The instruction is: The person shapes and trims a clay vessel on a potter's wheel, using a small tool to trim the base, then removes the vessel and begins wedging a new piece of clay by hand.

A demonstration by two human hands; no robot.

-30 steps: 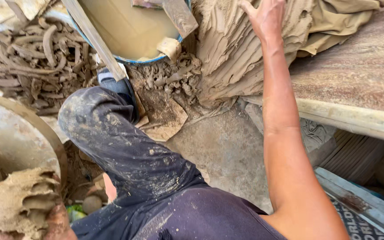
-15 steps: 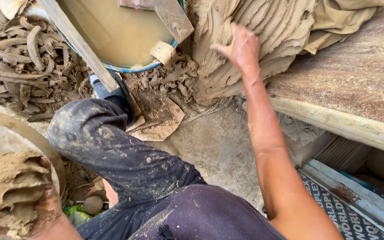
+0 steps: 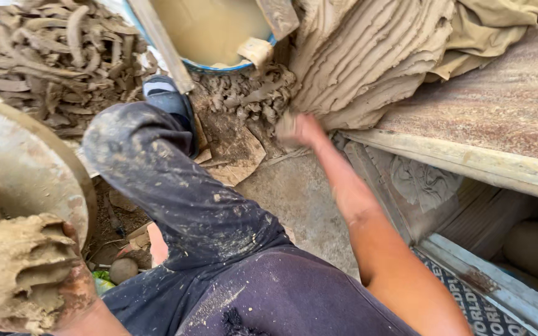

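Right hand (image 3: 300, 129) at base of ridged clay mound (image 3: 368, 56); blurred, so fingers' state can't be told. Left hand (image 3: 29, 274), caked in wet clay, rests curled beside the potter's wheel (image 3: 26, 168). Step judged: fetching clay. Next calls for a firm pull off mound, carry to wheel.

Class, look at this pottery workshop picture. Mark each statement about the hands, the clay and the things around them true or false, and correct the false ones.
1. The left hand is coated in wet clay. True.
2. The right hand is at the foot of the big ridged clay mound. True.
3. The blue-rimmed tub holds clear water. False: it holds cloudy tan liquid.
4. The clay scraps lie at upper left. True.
5. The trousers are spotless. False: they are clay-spattered.
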